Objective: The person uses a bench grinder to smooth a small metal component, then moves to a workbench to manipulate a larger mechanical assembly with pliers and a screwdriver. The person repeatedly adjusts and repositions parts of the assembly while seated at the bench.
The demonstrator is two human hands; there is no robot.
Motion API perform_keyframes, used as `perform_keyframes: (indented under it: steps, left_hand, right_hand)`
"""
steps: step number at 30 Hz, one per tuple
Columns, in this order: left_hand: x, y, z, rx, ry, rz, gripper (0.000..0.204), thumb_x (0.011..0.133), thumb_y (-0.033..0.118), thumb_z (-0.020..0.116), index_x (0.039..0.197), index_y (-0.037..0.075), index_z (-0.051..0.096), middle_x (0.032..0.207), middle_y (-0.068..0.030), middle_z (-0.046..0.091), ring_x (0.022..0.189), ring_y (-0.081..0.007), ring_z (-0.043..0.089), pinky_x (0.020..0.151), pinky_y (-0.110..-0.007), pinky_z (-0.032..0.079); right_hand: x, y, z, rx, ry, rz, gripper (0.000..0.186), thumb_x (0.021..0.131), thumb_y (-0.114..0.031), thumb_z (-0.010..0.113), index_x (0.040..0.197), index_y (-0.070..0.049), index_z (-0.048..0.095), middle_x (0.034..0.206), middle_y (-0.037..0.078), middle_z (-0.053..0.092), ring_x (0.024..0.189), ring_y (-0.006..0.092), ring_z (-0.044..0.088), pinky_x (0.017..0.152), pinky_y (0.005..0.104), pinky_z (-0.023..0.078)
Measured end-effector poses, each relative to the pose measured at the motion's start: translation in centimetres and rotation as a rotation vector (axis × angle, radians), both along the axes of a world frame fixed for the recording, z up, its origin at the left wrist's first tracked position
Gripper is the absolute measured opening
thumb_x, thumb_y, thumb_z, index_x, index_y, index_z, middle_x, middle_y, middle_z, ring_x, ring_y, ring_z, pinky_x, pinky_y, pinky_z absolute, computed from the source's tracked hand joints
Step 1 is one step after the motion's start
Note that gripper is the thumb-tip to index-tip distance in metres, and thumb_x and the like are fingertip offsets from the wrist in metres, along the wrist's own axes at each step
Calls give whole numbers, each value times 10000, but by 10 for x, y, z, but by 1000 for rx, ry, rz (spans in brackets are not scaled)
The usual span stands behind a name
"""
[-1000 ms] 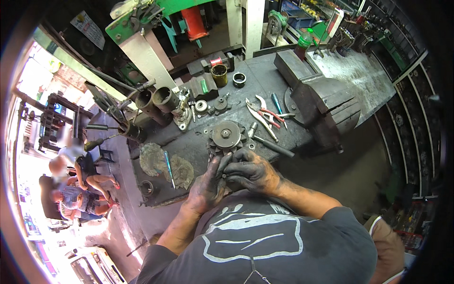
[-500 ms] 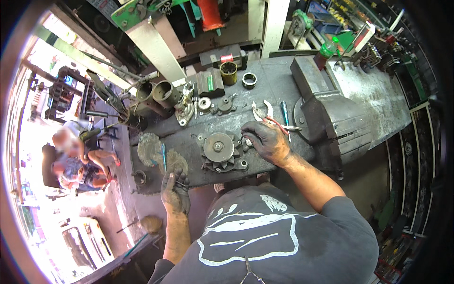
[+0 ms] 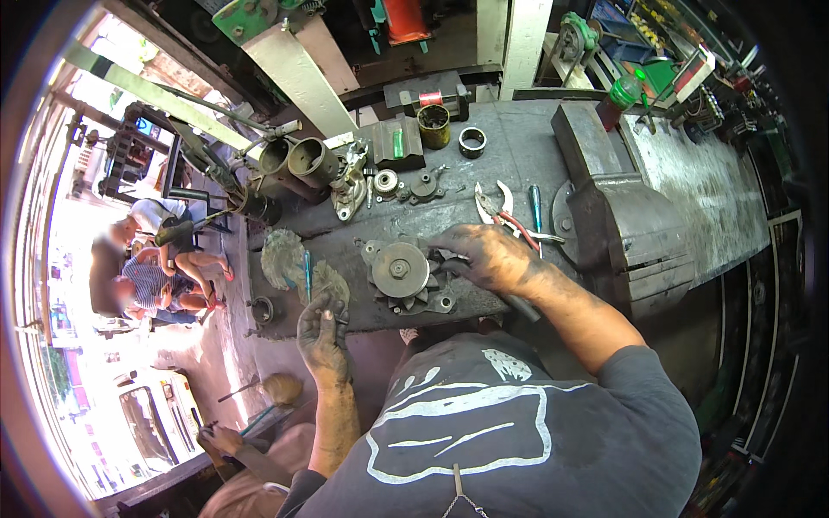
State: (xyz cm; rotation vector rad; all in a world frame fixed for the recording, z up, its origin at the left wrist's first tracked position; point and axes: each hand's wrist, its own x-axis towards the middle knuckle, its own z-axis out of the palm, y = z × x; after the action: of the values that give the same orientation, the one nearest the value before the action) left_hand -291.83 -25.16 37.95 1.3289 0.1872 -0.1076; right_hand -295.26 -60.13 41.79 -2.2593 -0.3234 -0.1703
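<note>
My left hand (image 3: pixel 323 345) is raised at the bench's front edge, fingers curled around a small dark thing I cannot make out, beside a grimy rag (image 3: pixel 285 259) with a blue screwdriver (image 3: pixel 307 276) on it. A metal pulley assembly with fan blades (image 3: pixel 399 269) lies on the bench right of that hand. Just right of the pulley, my right hand (image 3: pixel 488 259) is closed over the hammer (image 3: pixel 522 306), hiding its head; the handle sticks out toward the front edge. Behind that hand lie pliers (image 3: pixel 508 194) and another blue screwdriver (image 3: pixel 535 207).
A large vice (image 3: pixel 630 242) takes up the bench's right. Metal cylinders (image 3: pixel 313 160), a yellow can (image 3: pixel 434 127), a ring (image 3: pixel 471 140) and small parts stand toward the back. Two people (image 3: pixel 160 285) sit at left; another person's hands (image 3: pixel 224 440) show at lower left.
My hands, together at the pulley assembly, have parted: the left moved down and left, the right went over to the hammer. The view shifted; another person's hands have appeared at lower left.
</note>
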Motion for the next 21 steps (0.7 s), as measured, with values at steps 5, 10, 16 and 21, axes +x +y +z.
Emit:
perform_keyframes:
  steps: [5, 10, 16, 21]
  left_hand:
    - [20, 11, 5, 54, -21, 11, 319, 1050, 70, 688, 1345, -24, 611, 1225, -138, 709, 1090, -211, 736, 919, -329, 649]
    - [35, 12, 4, 148, -196, -39, 338, 1016, 87, 755, 1312, -24, 635, 1083, -49, 706, 929, -120, 674, 843, -257, 556]
    - [61, 1, 3, 260, -284, -202, 260, 1015, 94, 759, 1239, -13, 682, 1157, -90, 733, 1013, -149, 703, 925, -289, 573]
    - [96, -16, 6, 541, -551, -361, 199, 987, 107, 766, 1157, 4, 762, 1066, -127, 795, 985, -241, 763, 875, -349, 586]
  right_hand:
    - [-10, 0, 1, -110, 53, -187, 420, 965, -168, 759, 1374, -168, 665, 1129, 147, 723, 1054, 379, 724, 906, 478, 598]
    - [-18, 17, -14, -84, -2, -180, 288, 929, -122, 781, 1216, -137, 758, 1149, 96, 737, 1030, 354, 738, 881, 442, 607]
    - [-25, 26, -14, -166, -20, -199, 278, 920, -110, 783, 1194, -82, 746, 1167, 119, 730, 1041, 359, 737, 865, 444, 602]
    - [-15, 47, 5, -94, 138, -350, 239, 913, -73, 799, 1147, -41, 764, 1096, 164, 759, 1041, 361, 744, 898, 424, 601]
